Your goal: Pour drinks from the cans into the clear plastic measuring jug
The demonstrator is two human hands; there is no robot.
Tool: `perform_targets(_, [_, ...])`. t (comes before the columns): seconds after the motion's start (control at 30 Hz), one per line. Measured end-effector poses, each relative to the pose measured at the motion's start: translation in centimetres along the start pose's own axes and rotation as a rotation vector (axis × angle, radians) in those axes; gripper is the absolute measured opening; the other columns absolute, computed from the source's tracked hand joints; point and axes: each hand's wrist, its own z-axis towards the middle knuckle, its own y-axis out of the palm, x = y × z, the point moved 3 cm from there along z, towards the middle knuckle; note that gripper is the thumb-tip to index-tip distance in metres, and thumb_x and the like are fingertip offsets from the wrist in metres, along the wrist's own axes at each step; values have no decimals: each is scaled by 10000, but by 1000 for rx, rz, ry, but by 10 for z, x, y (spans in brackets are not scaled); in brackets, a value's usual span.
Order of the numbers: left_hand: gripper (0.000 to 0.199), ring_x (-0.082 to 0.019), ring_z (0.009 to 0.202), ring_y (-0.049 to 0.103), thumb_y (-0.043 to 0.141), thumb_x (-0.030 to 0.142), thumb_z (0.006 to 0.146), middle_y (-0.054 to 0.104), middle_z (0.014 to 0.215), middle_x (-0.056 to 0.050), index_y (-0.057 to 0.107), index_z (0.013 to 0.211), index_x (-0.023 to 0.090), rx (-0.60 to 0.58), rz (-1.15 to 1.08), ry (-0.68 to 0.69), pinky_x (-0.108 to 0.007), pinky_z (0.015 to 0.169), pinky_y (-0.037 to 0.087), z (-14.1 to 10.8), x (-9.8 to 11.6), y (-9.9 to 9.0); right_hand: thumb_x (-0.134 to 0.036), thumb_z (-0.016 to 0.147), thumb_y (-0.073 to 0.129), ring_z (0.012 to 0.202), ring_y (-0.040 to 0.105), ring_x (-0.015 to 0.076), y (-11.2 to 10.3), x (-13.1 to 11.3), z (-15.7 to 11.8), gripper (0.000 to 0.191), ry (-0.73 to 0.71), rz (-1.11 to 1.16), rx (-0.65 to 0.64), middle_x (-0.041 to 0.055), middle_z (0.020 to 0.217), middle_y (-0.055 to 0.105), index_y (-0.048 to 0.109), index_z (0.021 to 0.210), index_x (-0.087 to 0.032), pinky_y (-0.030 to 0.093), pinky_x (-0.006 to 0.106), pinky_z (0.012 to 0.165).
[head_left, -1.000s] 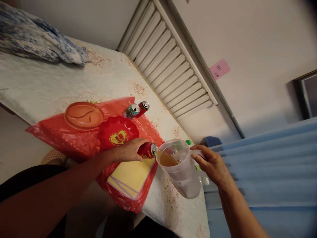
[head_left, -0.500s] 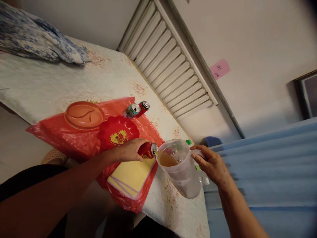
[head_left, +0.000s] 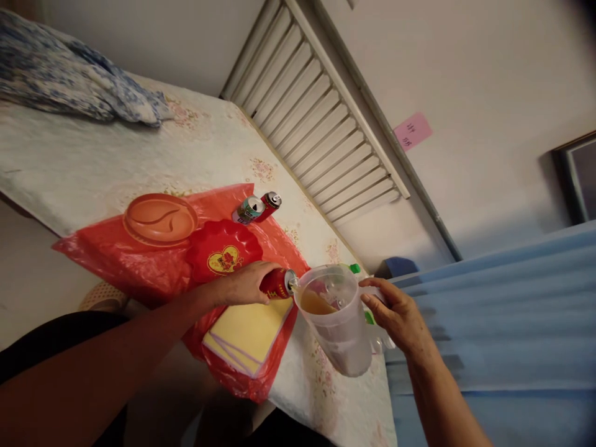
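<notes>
My left hand (head_left: 249, 282) is wrapped round a red drink can (head_left: 278, 284), its open top against the rim of a clear plastic pitcher (head_left: 342, 335). The pitcher leans toward the can, and brownish liquid (head_left: 319, 303) shows inside near its mouth; a pale trickle seems to run between them. My right hand (head_left: 393, 313) grips the pitcher by its handle. Below the can lies a stack of yellow cloths (head_left: 251, 332) with pale purple edging. Just beyond my left wrist is a scalloped red dish (head_left: 226, 239) with a yellow heart print.
A red plastic bag (head_left: 107, 261) is spread on the flowered tablecloth (head_left: 209, 155). On it sits an orange divided dish (head_left: 161, 218). Behind stand a green-and-silver can (head_left: 248, 210) and another red can (head_left: 271, 202). Bottles with green caps (head_left: 354, 268) are behind the pitcher. A radiator (head_left: 321, 118) lines the wall.
The pitcher's base has swung slightly to the left. My left hand and the can stay nearly where they were, at the pitcher's rim.
</notes>
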Motion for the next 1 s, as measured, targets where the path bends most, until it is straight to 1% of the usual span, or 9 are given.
perform_targets(0.1, [702,-288,1254,590,737,175,655,634,1360,-74,575,1335,238,54,38,-3,-400,1059,479,-1,-1,0,-510,740,762,474,332,88,3,16,-2,394,45,126,48,-75,535,381,713,951,-181,268,217,436])
perform_targets(0.2, [735,-274,1260,591,737,156,647,630,1376,-74,561,1358,220,57,37,-17,-374,1066,478,-3,1,0,-556,725,785,431,266,70,7,31,-5,457,120,322,67,-103,498,333,686,979,-190,212,205,415])
perform_targets(0.33, [707,-284,1252,599,751,186,651,644,1358,-73,581,1337,213,68,35,-11,-369,1057,480,-4,1,-2,-527,702,833,404,219,50,7,37,-3,440,124,553,141,-122,470,319,662,937,-197,170,190,405])
perform_targets(0.5, [748,-296,1212,618,774,191,615,664,1315,-68,584,1337,223,65,5,-46,-378,1020,497,-9,0,-5,-513,742,815,393,236,48,9,22,10,387,34,742,246,-125,459,308,653,873,-187,192,179,397])
perform_targets(0.6, [775,-294,1198,624,768,171,592,665,1313,-58,578,1341,232,24,-66,-75,-375,999,505,-16,6,-7,-516,795,757,393,245,52,16,6,20,366,-24,840,310,-117,457,312,606,752,-185,199,183,382])
perform_targets(0.7, [737,-291,1149,646,764,167,592,684,1263,-49,597,1307,231,-56,-143,-101,-366,958,520,-24,12,-6,-360,810,737,399,238,44,27,-9,33,321,-57,928,374,-119,482,306,508,655,-196,203,180,381])
perform_targets(0.77, [730,-293,1128,653,780,165,577,691,1237,-51,615,1286,222,-109,-170,-107,-366,950,522,-29,14,-3,-278,783,718,392,229,41,36,-16,43,266,-75,993,399,-127,484,299,497,658,-199,201,176,377])
perform_targets(0.9, [857,-300,1150,640,805,138,532,674,1283,-62,582,1355,229,-177,-216,-137,-367,958,522,-34,14,2,-272,703,699,363,234,49,59,-26,67,182,-102,1151,387,-138,444,321,527,704,-213,198,174,366])
perform_targets(1.0, [844,-291,1132,648,814,138,525,684,1266,-42,596,1333,241,-227,-289,-138,-355,935,531,-37,14,5,-303,680,688,340,243,57,85,-32,84,178,-113,1248,307,-141,414,346,535,737,-229,213,182,369])
